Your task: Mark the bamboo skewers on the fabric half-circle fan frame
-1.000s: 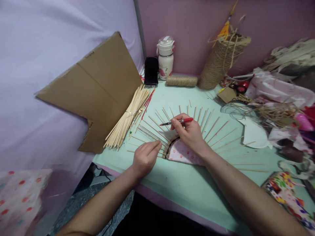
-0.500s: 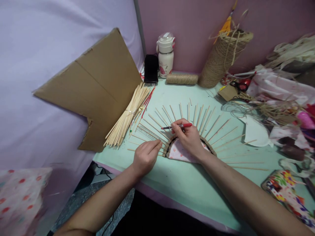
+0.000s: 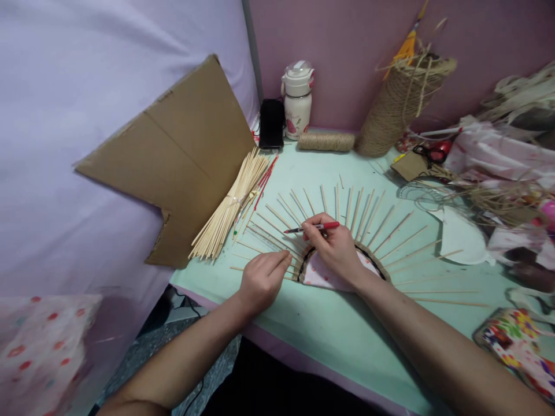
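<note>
My right hand (image 3: 336, 248) is closed around a red pen (image 3: 295, 230), its tip pointing left above the sticks. My left hand (image 3: 265, 280) has its fingers pressed together at the lower end of a clear ruler (image 3: 265, 236), which lies among the thin wooden sticks (image 3: 277, 215). These sticks fan out from a half-round piece (image 3: 323, 276) covered in pink patterned cloth, with a brown rim and a black line along it. My right hand and wrist hide part of that piece. The exact grip of my left fingertips is hard to make out.
A tied bundle of sticks (image 3: 232, 205) lies left beside a leaning cardboard sheet (image 3: 173, 156). At the back stand a black phone (image 3: 272, 124), a white bottle (image 3: 298, 107), a twine roll (image 3: 325, 141) and a twine-wrapped cylinder (image 3: 385, 110). Cloth scraps (image 3: 481, 150) crowd the right.
The view has shifted slightly, so the table and its objects appear a little farther right. Both hands keep nearly the same pose, the pen still in my right hand.
</note>
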Demonstrator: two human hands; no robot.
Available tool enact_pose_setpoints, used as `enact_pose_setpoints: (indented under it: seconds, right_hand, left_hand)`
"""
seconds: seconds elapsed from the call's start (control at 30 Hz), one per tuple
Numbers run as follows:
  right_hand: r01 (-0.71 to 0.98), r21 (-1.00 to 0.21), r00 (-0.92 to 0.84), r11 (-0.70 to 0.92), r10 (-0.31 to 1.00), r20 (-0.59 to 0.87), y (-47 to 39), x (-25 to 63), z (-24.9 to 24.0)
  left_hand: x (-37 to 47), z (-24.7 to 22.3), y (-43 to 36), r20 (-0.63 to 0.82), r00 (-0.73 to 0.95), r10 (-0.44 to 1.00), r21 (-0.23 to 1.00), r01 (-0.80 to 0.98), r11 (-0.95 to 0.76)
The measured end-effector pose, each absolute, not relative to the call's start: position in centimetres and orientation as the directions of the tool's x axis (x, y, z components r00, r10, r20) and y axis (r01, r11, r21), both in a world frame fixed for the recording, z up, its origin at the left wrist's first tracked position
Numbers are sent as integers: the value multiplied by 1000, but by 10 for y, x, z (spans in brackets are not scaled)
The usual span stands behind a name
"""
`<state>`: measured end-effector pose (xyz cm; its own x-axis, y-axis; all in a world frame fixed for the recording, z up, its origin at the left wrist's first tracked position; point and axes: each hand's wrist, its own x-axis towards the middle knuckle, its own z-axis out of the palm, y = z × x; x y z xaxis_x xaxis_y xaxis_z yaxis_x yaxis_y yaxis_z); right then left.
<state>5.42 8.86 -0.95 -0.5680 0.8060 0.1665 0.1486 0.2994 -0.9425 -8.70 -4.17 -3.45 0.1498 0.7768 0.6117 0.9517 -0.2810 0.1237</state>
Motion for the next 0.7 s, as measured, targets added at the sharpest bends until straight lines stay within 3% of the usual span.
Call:
enact_pose_setpoints:
  seconds: [0.7]
  right_hand:
    - [150, -934, -650, 325, 744, 155, 88, 45, -16]
  left_hand:
    - [-87, -41, -44, 596, 154, 788, 144, 945, -293]
